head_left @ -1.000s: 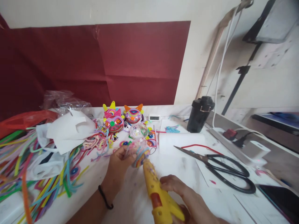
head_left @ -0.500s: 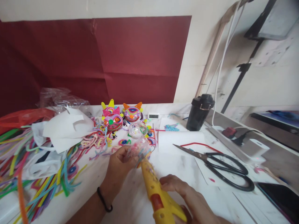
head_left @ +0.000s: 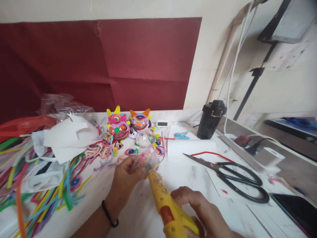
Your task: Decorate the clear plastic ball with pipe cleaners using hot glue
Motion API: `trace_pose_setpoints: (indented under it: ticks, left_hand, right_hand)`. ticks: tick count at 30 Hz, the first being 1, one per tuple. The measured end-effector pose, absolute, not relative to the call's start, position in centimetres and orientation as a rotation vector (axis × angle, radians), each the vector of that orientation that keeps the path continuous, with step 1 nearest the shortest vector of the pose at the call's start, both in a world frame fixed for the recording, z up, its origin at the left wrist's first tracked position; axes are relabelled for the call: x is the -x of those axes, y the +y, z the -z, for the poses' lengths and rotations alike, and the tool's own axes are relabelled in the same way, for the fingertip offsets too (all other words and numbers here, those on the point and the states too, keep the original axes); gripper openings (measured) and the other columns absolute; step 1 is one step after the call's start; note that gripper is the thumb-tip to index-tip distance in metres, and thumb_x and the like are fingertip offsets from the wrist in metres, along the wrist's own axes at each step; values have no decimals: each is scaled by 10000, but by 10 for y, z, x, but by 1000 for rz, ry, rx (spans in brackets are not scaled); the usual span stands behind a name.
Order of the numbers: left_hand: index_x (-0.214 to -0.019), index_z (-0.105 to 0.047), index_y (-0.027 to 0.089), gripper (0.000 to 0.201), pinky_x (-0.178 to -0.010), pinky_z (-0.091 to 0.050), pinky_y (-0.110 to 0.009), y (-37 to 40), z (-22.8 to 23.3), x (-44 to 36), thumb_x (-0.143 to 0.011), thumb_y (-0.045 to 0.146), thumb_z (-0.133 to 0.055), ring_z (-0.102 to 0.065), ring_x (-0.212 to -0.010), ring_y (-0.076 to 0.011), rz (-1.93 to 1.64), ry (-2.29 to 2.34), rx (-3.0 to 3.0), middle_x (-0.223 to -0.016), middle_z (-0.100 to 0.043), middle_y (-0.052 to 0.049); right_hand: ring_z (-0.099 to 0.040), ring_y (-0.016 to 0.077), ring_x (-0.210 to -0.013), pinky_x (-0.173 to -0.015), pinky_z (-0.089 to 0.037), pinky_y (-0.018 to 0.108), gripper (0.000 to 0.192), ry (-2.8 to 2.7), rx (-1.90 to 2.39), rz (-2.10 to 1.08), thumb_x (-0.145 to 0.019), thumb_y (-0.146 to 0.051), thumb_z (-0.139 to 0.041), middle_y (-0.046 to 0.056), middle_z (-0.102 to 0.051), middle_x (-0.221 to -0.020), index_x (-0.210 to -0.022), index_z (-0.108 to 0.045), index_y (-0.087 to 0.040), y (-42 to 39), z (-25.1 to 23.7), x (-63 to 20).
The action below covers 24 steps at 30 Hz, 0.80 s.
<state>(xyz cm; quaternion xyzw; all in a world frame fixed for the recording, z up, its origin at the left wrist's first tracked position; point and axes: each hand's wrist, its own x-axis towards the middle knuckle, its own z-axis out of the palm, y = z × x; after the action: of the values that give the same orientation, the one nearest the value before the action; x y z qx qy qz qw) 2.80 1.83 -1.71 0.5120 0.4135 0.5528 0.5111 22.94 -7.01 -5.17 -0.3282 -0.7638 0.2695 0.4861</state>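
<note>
On the white worktop (head_left: 138, 208), a yellow glue gun (head_left: 164, 198) points at a see-through ball (head_left: 148, 156).
The right hand (head_left: 201, 206) is wrapped around the back of the glue gun, which slants in from the worktop's near edge; I can't tell if a finger squeezes the trigger. The left hand (head_left: 126, 178) pinches the ball between thumb and fingers. The ball is around the middle of the worktop, well in from the far edge. I can't tell if it rests there or hangs above. The tip (head_left: 149, 173) is right at the ball's near side; whether they touch is too blurry to see. It's probably best to keep the ball very still, squeeze gently for just a little glue, and keep that thumb back, since the tip may be hot.
</note>
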Motion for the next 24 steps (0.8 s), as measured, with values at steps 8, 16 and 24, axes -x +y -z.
trace_pose_setpoints:
  ticks: [8, 16, 24]
  left_hand:
    - [-663, -674, 209, 157, -537, -466, -195, 19, 16, -29, -578, 97, -743, -585, -566, -118, -1338, 990, -1205, -610, -674, 45]
    - [-620, -645, 205, 155, -494, -431, -185, 19, 14, -29, -562, 104, -747, -537, -516, -102, -1358, 992, -1173, -547, -612, 62]
    - [-625, -647, 198, 115, -506, -443, -202, 19, 12, -30, -578, 141, -736, -515, -499, -103, -1340, 1005, -1208, -530, -592, 60]
  right_hand:
    - [-472, 109, -524, -380, -328, 193, 268, -1745, 854, -910, -889, -493, -528, 49, -573, -858, -1010, -493, -257, -78, 36, -227]
    - [-438, 70, -459, -364, -294, 187, 247, -1576, 849, -955, -901, -487, -537, 20, -553, -857, -968, -463, -261, -83, 33, -218]
    - [-456, 80, -492, -395, -364, 193, 262, -1508, 845, -1022, -876, -469, -583, 39, -549, -891, -959, -456, -255, -84, 37, -219]
